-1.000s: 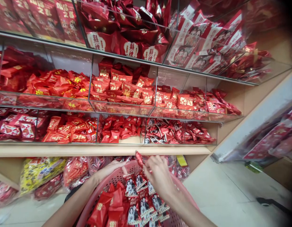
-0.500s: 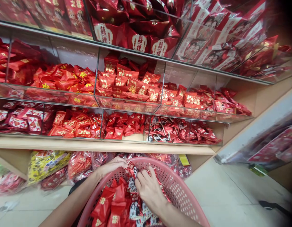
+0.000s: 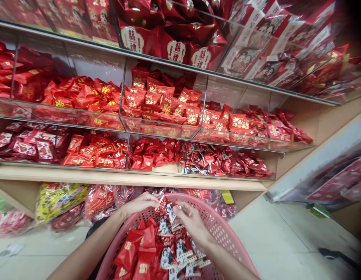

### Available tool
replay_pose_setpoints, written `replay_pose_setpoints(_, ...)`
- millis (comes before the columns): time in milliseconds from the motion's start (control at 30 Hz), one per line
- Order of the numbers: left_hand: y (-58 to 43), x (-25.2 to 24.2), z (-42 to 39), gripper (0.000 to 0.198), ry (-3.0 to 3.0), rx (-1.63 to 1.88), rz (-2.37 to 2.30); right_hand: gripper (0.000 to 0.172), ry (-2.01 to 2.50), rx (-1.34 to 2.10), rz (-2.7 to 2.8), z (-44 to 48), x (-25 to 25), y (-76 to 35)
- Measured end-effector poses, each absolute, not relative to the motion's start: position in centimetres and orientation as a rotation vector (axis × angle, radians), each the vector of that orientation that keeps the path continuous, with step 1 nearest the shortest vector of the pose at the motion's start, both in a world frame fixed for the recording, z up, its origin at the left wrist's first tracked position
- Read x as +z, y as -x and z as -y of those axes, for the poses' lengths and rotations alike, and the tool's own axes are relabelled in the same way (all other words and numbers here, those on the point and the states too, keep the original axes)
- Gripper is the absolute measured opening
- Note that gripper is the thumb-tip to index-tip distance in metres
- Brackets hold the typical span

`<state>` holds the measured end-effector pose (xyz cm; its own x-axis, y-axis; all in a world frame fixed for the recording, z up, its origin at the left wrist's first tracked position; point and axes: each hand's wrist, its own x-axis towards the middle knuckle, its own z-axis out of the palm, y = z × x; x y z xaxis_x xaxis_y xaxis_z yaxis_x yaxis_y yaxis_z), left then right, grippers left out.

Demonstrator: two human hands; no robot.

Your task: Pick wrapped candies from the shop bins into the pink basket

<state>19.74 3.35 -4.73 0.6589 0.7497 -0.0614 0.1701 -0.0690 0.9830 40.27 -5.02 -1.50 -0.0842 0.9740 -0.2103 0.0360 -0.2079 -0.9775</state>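
Slantwise, a printed packet [image 3: 165, 206] lies between: left hand [image 3: 141, 203] pinches its far-left end; right hand [image 3: 193, 222] meets its near-right end, grip unclear.

It's a shop: wooden shelving [image 3: 124, 177] w/ clear dividers [image 3: 123, 87], bins of red pkts [image 3: 168, 107] sorted by type, plastic bags [image 3: 62, 200] of goods below, tiled floor [image 3: 281, 229], plus a pink basket [image 3: 227, 233] holding similar goods.
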Motion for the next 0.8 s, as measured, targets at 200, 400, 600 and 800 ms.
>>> replay_pose_setpoints(200, -19.6, -5.1, -3.4, 0.026, -1.654, 0.562, -0.737, 0.043, 1.356, 1.666, 0.998, 4.9, -2.3, -40.5)
replay_pose_setpoints(400, -19.7, -5.3, -3.5, 0.028, -1.644, 0.541, -0.742, 0.045, 1.352, 1.655, 1.021, 5.4, -2.5, -40.6)
replay_pose_setpoints(600, -19.8, -5.0, -3.2, 0.032, -1.602, 0.561, -0.773, 0.039, 1.331, 1.62, 0.982, 5.5, -1.5, -41.4)
replay_pose_setpoints(800, -19.5, -4.7, -2.8, 0.032, -1.556, 0.591, -0.749, 0.031, 1.369, 1.591, 0.772, 5.9, -0.3, -44.7)
